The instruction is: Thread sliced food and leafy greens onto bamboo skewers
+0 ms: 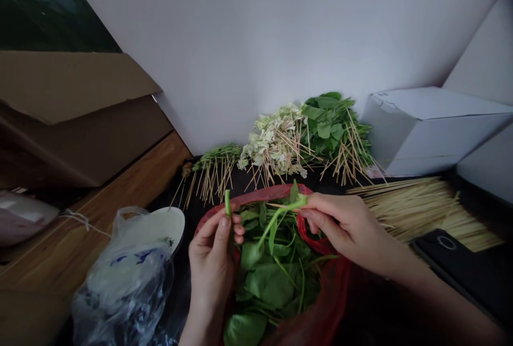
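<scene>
My left hand [212,260] pinches a short green stem [227,202] that stands upright between thumb and fingers. Above the leaves, my right hand [352,228] is closed on a thin wooden skewer [276,205] with a leafy green stem [273,222] at its fingertips; this stem hangs down to the left. Whether the skewer pierces it cannot be made out. Below both hands, an open red plastic bag [336,292] holds loose leafy greens [270,284].
Against the wall lie skewered green stems [220,155], skewered pale leaves [274,146] and skewered dark greens [332,127]. Bare skewers [425,210] and a black phone [452,260] are at right, near a white box [420,122]. A clear bag [124,287], white bowl [168,223] and cardboard box [80,132] occupy the left.
</scene>
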Motion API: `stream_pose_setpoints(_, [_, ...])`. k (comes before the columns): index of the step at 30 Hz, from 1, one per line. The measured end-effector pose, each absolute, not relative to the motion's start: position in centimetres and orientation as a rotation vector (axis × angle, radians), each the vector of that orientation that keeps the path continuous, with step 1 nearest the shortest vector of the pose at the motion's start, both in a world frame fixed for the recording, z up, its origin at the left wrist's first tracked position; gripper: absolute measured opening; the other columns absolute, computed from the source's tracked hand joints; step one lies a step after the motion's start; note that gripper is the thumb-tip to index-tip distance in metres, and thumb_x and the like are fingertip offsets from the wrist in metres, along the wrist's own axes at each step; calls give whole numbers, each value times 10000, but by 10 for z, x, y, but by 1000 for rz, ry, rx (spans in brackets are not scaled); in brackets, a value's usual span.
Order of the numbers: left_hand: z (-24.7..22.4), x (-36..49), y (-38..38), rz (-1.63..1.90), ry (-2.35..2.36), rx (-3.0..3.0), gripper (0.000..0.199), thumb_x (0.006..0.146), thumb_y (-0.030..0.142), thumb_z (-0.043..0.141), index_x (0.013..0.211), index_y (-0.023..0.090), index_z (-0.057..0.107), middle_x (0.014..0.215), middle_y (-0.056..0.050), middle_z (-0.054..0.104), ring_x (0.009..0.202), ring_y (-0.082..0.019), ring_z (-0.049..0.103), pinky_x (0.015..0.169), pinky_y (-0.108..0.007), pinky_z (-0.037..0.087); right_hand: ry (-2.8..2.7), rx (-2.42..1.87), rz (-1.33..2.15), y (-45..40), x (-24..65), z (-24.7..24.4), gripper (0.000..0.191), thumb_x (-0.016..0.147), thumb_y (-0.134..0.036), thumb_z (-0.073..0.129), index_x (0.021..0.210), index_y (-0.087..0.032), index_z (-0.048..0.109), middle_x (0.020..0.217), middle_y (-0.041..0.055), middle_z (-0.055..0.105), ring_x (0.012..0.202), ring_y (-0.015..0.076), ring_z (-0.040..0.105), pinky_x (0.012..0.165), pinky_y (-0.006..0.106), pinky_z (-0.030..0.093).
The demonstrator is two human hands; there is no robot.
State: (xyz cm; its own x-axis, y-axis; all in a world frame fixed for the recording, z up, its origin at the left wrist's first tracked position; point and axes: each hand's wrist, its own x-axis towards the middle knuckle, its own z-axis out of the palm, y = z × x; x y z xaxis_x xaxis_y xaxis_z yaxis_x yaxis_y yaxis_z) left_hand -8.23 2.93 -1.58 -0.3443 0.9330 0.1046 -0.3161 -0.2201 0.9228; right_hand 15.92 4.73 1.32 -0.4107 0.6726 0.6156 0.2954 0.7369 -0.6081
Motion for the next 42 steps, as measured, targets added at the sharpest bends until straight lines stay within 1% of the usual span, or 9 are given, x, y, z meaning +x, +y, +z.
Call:
stream_pose_setpoints(3, [-17, -84, 28, 1772, 1142, 908, 246, 786, 362, 831, 987, 224, 798, 830, -8, 743, 656, -86, 633, 611, -164, 532, -2033, -718, 575, 48, 161, 13, 182, 1014, -123, 482, 1060, -215, 632, 776, -57, 626, 652, 48, 556, 635, 160, 419])
stream_pose_setpoints(6, [-17, -82, 28, 1639, 1044, 856, 255, 724, 356, 881, 927, 218, 808, 824, -11, 753, 722, -105, 667, 675, -177, 555, -2065, -753, 580, 46, 157, 13, 187, 1014, -138, 483, 1037, -212, 654, 821, -40, 669, 684, 61, 585, 660, 172, 444])
stream_pose_setpoints(10, [-14, -75, 29, 1415, 951, 748, 298, 663, 346, 924, 892, 186, 820, 765, -19, 755, 690, -98, 662, 679, -175, 554, -2093, -842, 489, 44, 144, 9, 235, 1029, -186, 438, 1053, -180, 672, 969, 35, 732, 847, 127, 670, 778, 247, 510])
stream_pose_setpoints(13, [-12, -72, 29, 1375, 954, 706, 342, 611, 342, 953, 876, 166, 826, 753, -27, 763, 683, -92, 663, 669, -157, 544, -2110, -884, 450, 45, 137, 3, 278, 1023, -179, 405, 1077, -171, 677, 1037, 73, 744, 910, 168, 695, 814, 298, 538])
stream_pose_setpoints(16, [-13, -72, 30, 1374, 945, 696, 342, 602, 329, 959, 870, 161, 829, 745, -24, 763, 694, -89, 663, 693, -155, 547, -2124, -906, 458, 46, 134, -2, 278, 1016, -166, 415, 1088, -171, 683, 1043, 78, 743, 928, 184, 701, 843, 316, 546])
stream_pose_setpoints(20, [-15, -72, 30, 1367, 930, 667, 342, 611, 324, 955, 883, 160, 830, 751, -22, 765, 693, -86, 664, 695, -153, 546, -2137, -920, 465, 46, 133, -7, 271, 1007, -152, 425, 1067, -182, 688, 962, 64, 733, 946, 199, 696, 873, 329, 538])
stream_pose_setpoints(32, [-16, -72, 29, 1401, 1013, 718, 335, 567, 345, 971, 826, 183, 834, 746, -12, 785, 708, -92, 674, 722, -158, 532, -2194, -1000, 364, 43, 131, -9, 315, 994, -138, 402, 1032, -201, 708, 917, 65, 726, 799, 171, 665, 742, 295, 514])
stream_pose_setpoints(38, [-19, -72, 28, 1430, 1072, 809, 296, 613, 368, 944, 841, 211, 837, 781, -21, 794, 724, -127, 683, 732, -213, 539, -2207, -1033, 352, 41, 132, -8, 321, 990, -138, 399, 1025, -207, 710, 882, 57, 720, 771, 169, 657, 717, 289, 506])
stream_pose_setpoints(42, [-24, -76, 28, 1412, 1143, 932, 265, 682, 385, 904, 866, 206, 839, 811, -35, 790, 785, -168, 699, 780, -262, 545, -2219, -1056, 353, 39, 131, -7, 310, 990, -131, 406, 1013, -204, 707, 883, 61, 721, 784, 174, 660, 729, 291, 504])
